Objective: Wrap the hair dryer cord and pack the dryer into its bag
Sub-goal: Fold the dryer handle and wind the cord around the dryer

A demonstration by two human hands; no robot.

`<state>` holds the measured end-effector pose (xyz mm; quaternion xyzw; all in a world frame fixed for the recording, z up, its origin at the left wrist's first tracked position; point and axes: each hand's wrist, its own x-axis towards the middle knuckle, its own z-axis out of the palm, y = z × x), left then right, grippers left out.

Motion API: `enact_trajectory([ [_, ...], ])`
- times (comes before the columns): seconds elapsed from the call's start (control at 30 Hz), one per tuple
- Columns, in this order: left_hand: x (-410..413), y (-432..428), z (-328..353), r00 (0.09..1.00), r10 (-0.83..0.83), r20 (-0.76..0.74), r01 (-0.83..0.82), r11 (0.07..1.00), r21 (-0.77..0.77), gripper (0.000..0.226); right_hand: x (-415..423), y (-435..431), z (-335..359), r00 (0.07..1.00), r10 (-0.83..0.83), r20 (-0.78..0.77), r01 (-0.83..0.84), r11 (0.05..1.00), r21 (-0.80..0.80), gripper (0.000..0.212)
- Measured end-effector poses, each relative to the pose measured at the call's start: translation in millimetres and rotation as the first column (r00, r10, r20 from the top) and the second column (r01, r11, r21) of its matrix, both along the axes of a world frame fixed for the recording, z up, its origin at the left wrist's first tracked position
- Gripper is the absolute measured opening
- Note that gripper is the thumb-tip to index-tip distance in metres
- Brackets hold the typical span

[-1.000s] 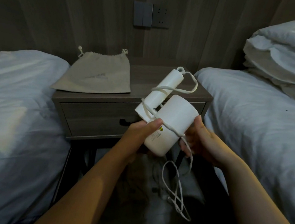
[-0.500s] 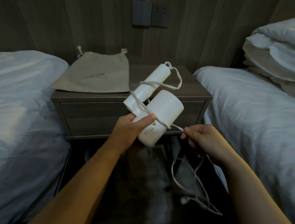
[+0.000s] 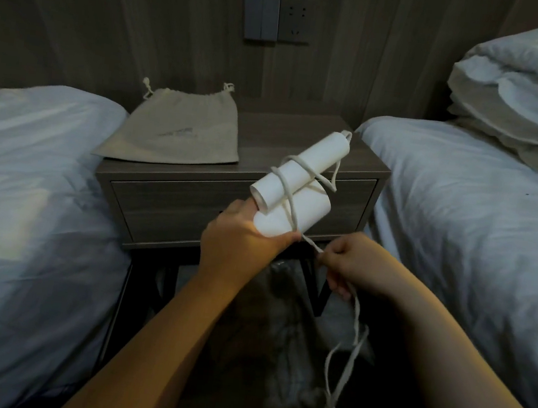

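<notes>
As the cord (image 3: 356, 311) needs tension to wind snugly, the left hand (image 3: 240, 237) grips the dryer (image 3: 296, 187) by its barrel in front of the nightstand (image 3: 301, 147) | right hand (image 3: 351, 263), fingers curled, pinches the cord taut, slack hanging below | bag (image 3: 181, 133) lies flat on the nightstand's left side, apparently awaiting the dryer.
</notes>
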<state>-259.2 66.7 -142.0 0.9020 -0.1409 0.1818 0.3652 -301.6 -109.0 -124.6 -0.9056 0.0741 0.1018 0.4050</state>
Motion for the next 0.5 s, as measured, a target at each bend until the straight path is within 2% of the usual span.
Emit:
enact_trajectory([
  [0.13, 3.2, 5.2, -3.3, 0.995, 0.047, 0.091, -0.054, 0.995, 0.078, 0.078, -4.9, -11.5, 6.6, 0.981, 0.119, -0.153, -0.133, 0.987, -0.085, 0.030],
  [0.2, 5.8, 10.6, -2.7, 0.992, 0.072, 0.099, -0.080, 0.993, 0.084, 0.078, -8.1, -16.0, 9.8, 0.970, 0.181, -0.165, -0.193, 0.979, -0.063, 0.027],
  [0.3, 8.8, 15.4, 1.0, 0.997, 0.071, 0.024, -0.073, 0.991, 0.110, 0.078, -15.2, -14.0, 19.5, 0.961, 0.246, -0.129, -0.249, 0.968, -0.010, 0.015],
  [0.37, 12.1, 14.7, 4.1, 0.995, 0.070, -0.076, -0.052, 0.976, 0.211, 0.077, -18.4, -7.6, 26.3, 0.960, 0.271, -0.070, -0.278, 0.951, -0.134, 0.020],
  [0.43, 15.7, 14.0, 8.6, 0.969, 0.083, -0.231, -0.005, 0.948, 0.319, 0.075, -19.4, -1.4, 27.9, 0.944, 0.330, 0.006, -0.306, 0.882, -0.358, 0.022],
  [0.5, 14.1, 13.4, 11.3, 0.948, 0.036, -0.317, 0.095, 0.917, 0.387, 0.072, -21.7, 4.7, 28.3, 0.935, 0.342, 0.095, -0.255, 0.833, -0.492, 0.022],
])
